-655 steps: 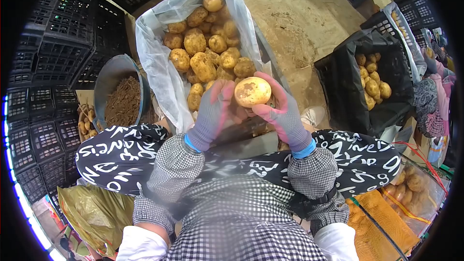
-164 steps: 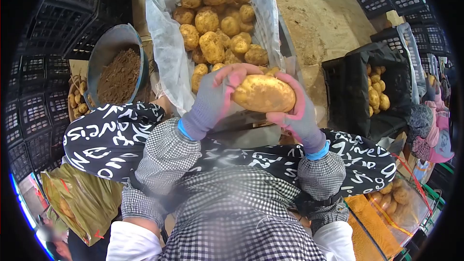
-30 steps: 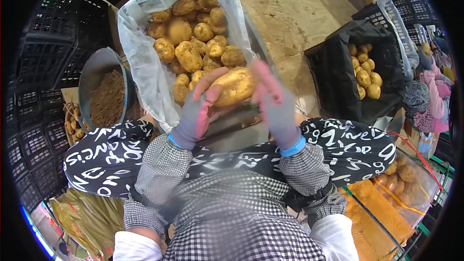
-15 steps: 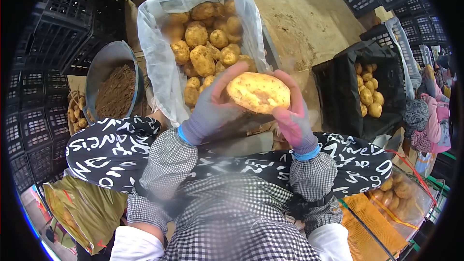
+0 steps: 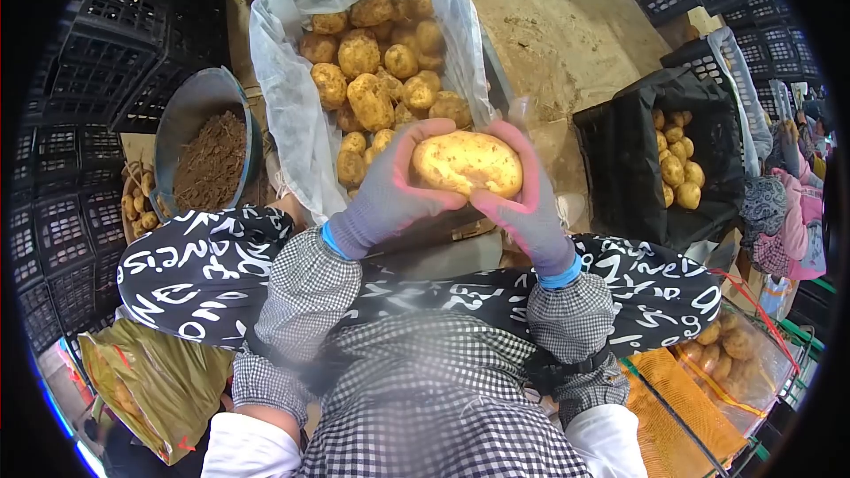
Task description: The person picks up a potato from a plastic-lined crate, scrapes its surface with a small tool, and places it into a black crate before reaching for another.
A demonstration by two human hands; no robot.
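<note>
A large yellow potato (image 5: 467, 162) is held up between my two gloved hands, in front of a crate of potatoes. My left hand (image 5: 394, 186) wraps round its left end, thumb along the lower side. Round the right end curl the fingers of my right hand (image 5: 529, 190), with the thumb under its lower edge. Both gloves are grey with pink fingers. Just beyond, the crate lined with a white plastic bag (image 5: 288, 80) holds several soil-covered potatoes (image 5: 370, 99).
A bucket (image 5: 251, 155) of brown soil stands at the left, near stacked black crates (image 5: 106, 53). At the right, a black-lined crate (image 5: 611, 159) holds smaller potatoes (image 5: 680, 159). An orange mesh sack (image 5: 677, 407) and bagged potatoes (image 5: 730, 354) lie at the lower right.
Both hands have shifted slightly left with the potato, and its visible face has turned a little. The right hand's fingers now curl more closely round its end.
</note>
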